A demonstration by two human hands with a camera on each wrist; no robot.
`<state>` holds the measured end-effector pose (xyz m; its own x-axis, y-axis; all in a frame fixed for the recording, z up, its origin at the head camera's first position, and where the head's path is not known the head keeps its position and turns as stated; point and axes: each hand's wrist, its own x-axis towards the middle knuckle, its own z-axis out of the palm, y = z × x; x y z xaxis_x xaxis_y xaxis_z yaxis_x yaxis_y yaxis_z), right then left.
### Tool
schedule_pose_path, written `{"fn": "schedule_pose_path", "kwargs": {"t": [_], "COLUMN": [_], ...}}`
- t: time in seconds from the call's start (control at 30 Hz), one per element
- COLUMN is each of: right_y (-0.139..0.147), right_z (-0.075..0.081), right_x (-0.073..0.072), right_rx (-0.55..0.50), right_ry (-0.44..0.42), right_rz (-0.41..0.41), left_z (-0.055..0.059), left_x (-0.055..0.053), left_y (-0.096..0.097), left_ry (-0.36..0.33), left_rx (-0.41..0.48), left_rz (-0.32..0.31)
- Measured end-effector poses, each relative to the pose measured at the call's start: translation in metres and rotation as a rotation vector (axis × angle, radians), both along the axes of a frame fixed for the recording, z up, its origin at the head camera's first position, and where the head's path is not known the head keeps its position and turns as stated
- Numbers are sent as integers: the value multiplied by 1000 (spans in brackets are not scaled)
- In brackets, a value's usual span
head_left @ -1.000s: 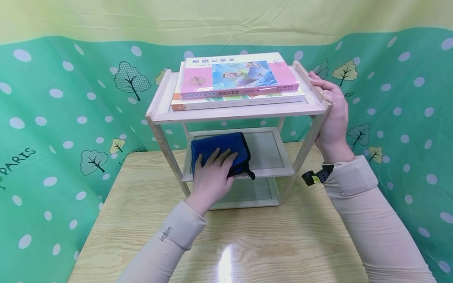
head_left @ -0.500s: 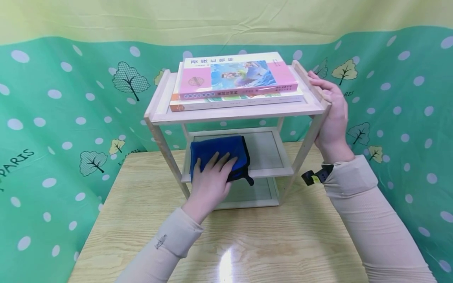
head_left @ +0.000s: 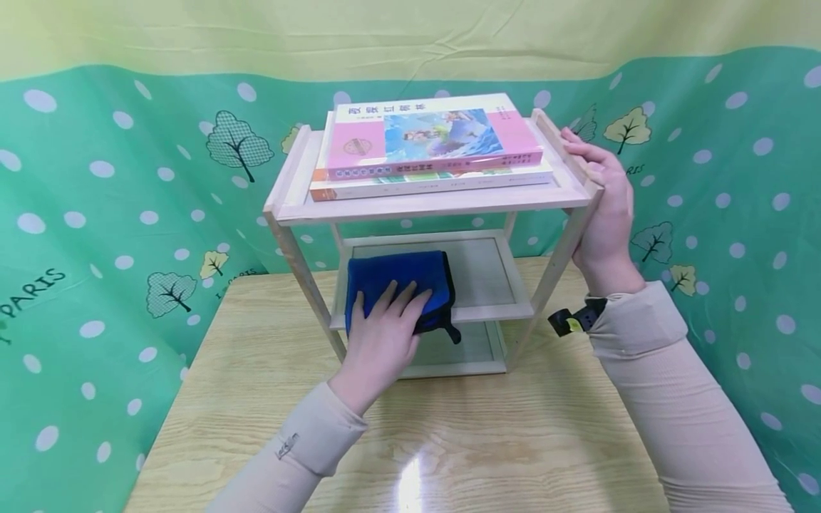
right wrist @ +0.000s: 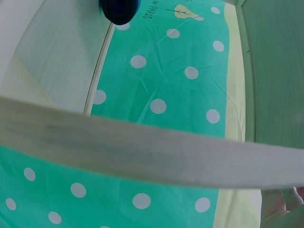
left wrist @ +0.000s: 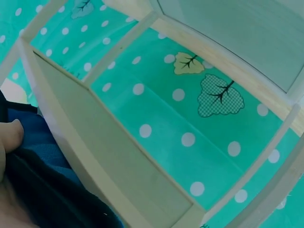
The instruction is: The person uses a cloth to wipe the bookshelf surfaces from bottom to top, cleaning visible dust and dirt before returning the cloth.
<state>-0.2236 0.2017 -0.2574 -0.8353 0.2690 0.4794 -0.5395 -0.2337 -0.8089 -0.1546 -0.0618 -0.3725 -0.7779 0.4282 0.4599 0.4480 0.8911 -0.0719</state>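
Note:
My left hand [head_left: 383,342] grips a blue folded towel [head_left: 398,269] with black edging and a small black loop. The fingers lie across its top, and the thumb shows against its side in the left wrist view. The towel [left wrist: 40,137] juts past the front edge of the shelf's middle tier [head_left: 484,267]. At the upper right, my right hand [head_left: 606,214] holds the side rail of the pale wooden shelf [head_left: 442,208], its fingers around the outside. In the right wrist view, the fingertips show at the lower right corner and the towel's dark end [right wrist: 119,10] at the top.
A pink-and-white book [head_left: 436,135] lies on another book [head_left: 430,187] on the top tier. The shelf's bottom tier [head_left: 449,349] stands on a wooden table [head_left: 487,442]. A green dotted curtain [head_left: 128,214] hangs behind and at both sides.
My left hand and the towel have shifted slightly forward off the middle tier, toward my body and lower in view. My right hand stays at the rail.

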Motion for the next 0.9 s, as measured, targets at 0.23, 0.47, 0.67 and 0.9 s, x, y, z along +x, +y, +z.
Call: {"fn": "schedule_pose_path", "kwargs": {"t": [0.23,0.47,0.67,0.9], "right_y": [0,1,1,0], "right_z": [0,1,0,0], "right_x": [0,1,1,1], "right_rx": [-2,-7,-6,-6], "right_ry": [-13,-22,-14,-15], "right_rz": [1,8,10,18], "left_z": [2,4,7,18], "left_x": [6,14,20,19], "left_y": [0,5,7,6], "left_ry": [7,18,-26,-154], "left_rx": [-8,-11,-67,-24], "left_rz": [-9,-10,3,6]}}
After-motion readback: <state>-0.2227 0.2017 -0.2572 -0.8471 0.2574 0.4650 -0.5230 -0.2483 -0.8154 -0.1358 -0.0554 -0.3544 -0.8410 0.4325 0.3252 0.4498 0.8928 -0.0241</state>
